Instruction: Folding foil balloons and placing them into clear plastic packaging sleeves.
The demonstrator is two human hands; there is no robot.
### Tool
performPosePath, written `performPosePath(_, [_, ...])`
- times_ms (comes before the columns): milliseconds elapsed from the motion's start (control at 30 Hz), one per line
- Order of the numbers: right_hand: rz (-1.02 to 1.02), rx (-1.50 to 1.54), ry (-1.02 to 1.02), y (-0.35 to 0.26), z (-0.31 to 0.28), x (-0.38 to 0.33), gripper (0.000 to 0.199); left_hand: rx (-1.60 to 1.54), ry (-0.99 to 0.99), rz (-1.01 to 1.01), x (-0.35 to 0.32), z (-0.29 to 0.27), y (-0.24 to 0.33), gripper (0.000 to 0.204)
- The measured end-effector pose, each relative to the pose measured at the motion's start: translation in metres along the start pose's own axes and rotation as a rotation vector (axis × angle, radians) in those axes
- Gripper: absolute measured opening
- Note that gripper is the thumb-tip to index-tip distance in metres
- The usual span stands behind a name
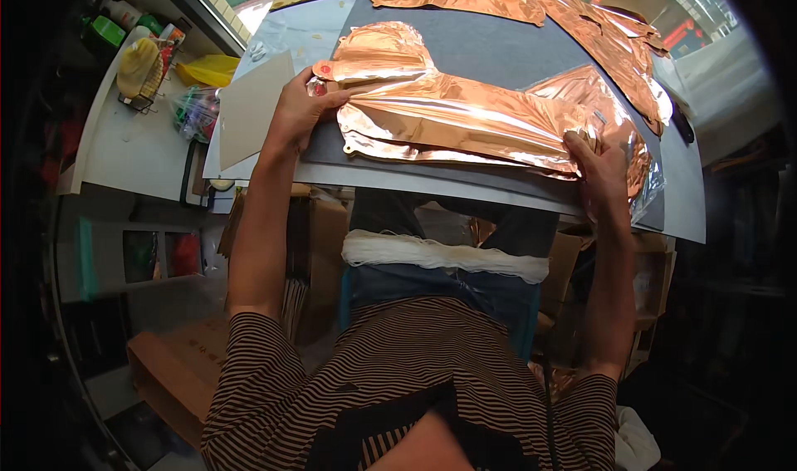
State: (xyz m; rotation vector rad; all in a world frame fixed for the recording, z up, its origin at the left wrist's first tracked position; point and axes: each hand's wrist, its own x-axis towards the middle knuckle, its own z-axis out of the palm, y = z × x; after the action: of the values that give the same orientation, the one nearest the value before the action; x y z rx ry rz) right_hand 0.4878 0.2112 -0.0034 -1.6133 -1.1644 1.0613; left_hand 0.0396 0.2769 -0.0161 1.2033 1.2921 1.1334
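Note:
A flat, shiny copper-coloured foil balloon [465, 118] lies deflated on a dark grey mat [490, 47] on the table. My left hand [300, 110] presses on its left end, fingers on the foil next to a small red tab. At the right end, my right hand [599, 172] grips the foil edge near the table's front edge. More copper foil pieces [581, 14] lie across the back and right of the mat.
A tan cardboard sheet [249, 105] lies left of my left hand. A white side shelf [124, 139] holds a wire basket, bottles and bags. A bundle of white string [444, 255] rests on my lap. Cardboard boxes [178, 371] stand on the floor.

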Motion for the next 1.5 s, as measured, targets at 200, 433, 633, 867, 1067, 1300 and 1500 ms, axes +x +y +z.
performPosePath(200, [0.019, -0.036, -0.01, -0.001, 0.0, -0.005, 0.031, 0.139, -0.082, -0.046, 0.02, 0.003, 0.006, 0.064])
performPosePath(433, [0.054, 0.023, -0.07, 0.006, -0.002, 0.013, 0.045, 0.109, -0.036, -0.167, 0.048, 0.004, 0.014, 0.067])
performPosePath(633, [-0.02, 0.005, -0.111, -0.017, 0.009, 0.003, 0.061, 0.169, -0.233, -0.187, 0.066, 0.018, 0.032, 0.049])
performPosePath(867, [-0.089, -0.15, -0.185, -0.034, 0.003, 0.006, 0.036, -0.142, -0.199, -0.107, 0.076, 0.014, 0.017, 0.037])
performPosePath(1067, [-0.307, -0.115, -0.171, -0.105, -0.016, 0.073, 0.031, -0.1, -0.207, 0.242, 0.117, 0.003, 0.083, 0.025])
performPosePath(1300, [-0.352, -0.135, -0.229, -0.168, -0.003, 0.23, 0.03, -0.636, -0.861, 0.904, 0.274, -0.004, 0.147, 0.016])
performPosePath(1500, [-0.263, -0.133, -0.286, -0.083, 0.012, 0.392, 0.032, 0.082, -0.129, 0.181, 0.345, 0.018, 0.079, 0.021])
